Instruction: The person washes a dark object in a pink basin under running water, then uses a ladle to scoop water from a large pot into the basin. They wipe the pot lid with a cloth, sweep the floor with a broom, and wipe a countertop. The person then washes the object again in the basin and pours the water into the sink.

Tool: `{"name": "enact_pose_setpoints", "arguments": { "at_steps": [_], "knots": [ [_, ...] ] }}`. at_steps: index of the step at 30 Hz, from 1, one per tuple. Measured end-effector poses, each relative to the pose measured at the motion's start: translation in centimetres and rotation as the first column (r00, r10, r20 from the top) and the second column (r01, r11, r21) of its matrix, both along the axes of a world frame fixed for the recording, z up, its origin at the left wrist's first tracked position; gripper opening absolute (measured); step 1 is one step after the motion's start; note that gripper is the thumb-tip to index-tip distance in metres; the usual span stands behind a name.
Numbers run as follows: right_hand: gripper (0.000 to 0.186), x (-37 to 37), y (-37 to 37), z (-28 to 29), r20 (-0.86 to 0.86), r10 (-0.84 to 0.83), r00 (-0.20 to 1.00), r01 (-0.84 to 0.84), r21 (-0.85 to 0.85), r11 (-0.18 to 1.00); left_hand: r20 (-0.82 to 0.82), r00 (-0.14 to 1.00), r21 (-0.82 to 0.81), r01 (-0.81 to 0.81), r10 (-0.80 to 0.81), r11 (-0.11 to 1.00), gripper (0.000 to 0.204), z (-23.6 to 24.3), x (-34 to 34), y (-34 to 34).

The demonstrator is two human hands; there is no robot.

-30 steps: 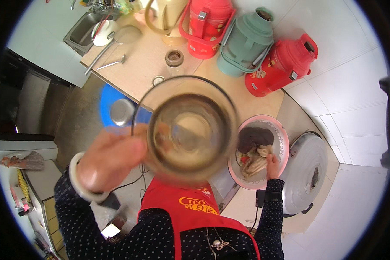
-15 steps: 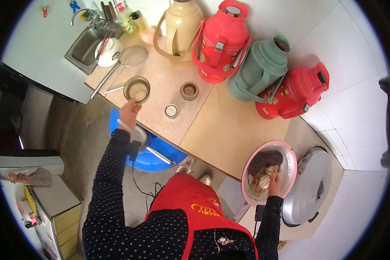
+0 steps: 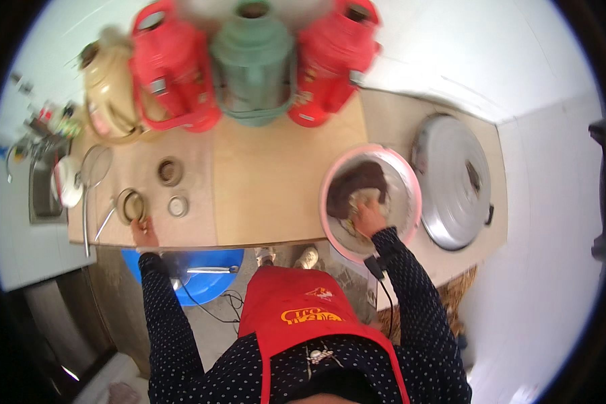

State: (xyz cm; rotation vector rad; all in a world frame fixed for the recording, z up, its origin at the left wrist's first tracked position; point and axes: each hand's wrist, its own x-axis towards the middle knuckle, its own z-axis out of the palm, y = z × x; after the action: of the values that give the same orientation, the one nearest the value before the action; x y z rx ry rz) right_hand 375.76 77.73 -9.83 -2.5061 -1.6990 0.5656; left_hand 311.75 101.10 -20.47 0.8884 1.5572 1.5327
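My left hand (image 3: 143, 232) holds the rim of a round glass vessel (image 3: 124, 210) at the counter's front edge. A dark-ringed jar (image 3: 170, 170) and a round metal lid (image 3: 178, 206) lie just right of it, a thin metal utensil (image 3: 106, 221) to its left. My right hand (image 3: 367, 216) is inside a pink-rimmed basin (image 3: 417, 195), closed on a soft beige cloth-like item (image 3: 369, 196) beside a dark brown mass (image 3: 353, 176). The basin's contents are blurred.
Four thermoses, beige (image 3: 108, 87), red (image 3: 172, 74), green (image 3: 252, 74) and red (image 3: 326, 64), line the back. A strainer (image 3: 95, 165), sink (image 3: 44, 188) and bowl (image 3: 67, 182) are left; a large aluminium lid (image 3: 448, 182) is right. A blue tub (image 3: 212, 283) and cords are below.
My left hand has brought the glass vessel down from close to the camera onto the counter. The view has swung round, so the counter now runs straight across.
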Motion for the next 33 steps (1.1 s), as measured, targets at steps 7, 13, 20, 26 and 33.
{"name": "enact_pose_setpoints", "arguments": {
  "at_steps": [7,13,20,26,33],
  "knots": [
    [0.034,1.4,1.0,0.2,-0.108,-0.118,0.987,0.124,0.045,0.991,0.349,0.925,-0.301,-0.043,0.152,0.953,0.034,2.3,-0.7,0.3],
    [0.033,5.0,-1.1,2.5,-0.839,-0.393,0.376,0.611,-0.095,0.786,0.130,0.976,-0.413,-0.108,0.176,0.904,0.044,10.8,9.7,-5.1],
    [0.036,4.5,-3.4,10.0,-0.953,0.128,-0.275,0.662,-0.091,0.743,0.707,0.398,-0.305,0.917,-0.585,0.256,0.054,19.3,44.8,-16.3],
    [0.036,2.0,-4.9,12.3,-0.642,0.400,-0.654,0.638,-0.183,0.748,0.592,-0.162,0.259,0.966,-0.790,-0.004,0.078,19.8,54.2,-17.8],
    [0.043,2.7,-6.6,7.2,-0.863,-0.079,-0.498,0.679,-0.445,0.584,0.950,0.074,-0.072,0.997,-0.303,0.016,0.059,15.9,56.2,-16.0]
  ]
}}
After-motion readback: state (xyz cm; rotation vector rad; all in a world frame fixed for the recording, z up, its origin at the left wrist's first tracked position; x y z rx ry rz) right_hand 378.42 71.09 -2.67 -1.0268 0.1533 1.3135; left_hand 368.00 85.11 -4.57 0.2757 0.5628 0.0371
